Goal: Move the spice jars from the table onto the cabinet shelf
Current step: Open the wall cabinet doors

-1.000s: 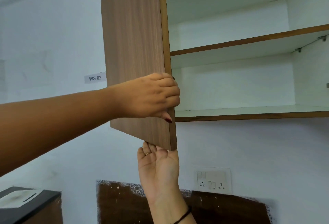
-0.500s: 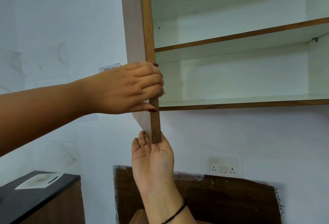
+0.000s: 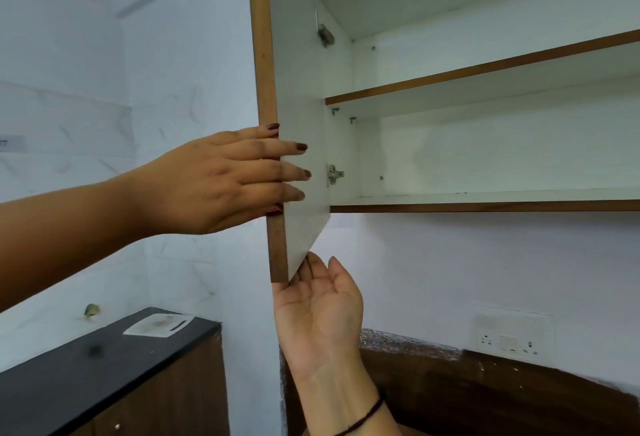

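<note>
Head view: cabinet door (image 3: 297,54), centre frame, had swung wider than half second before, white inner face now showing; left hand (image 3: 214,179) laid near-straight fingers over its edge; right hand (image 3: 318,311), palm up, fingers relaxed, touched lower corner. At right, cabinet shelf (image 3: 485,207) stood exposed; spice jars out of frame, not yet fetched.

The left hand (image 3: 221,175) is held out on a straightened arm with its fingers laid flat, while the right hand (image 3: 318,307) is raised beneath it, palm upturned, fingers relaxed.
</note>
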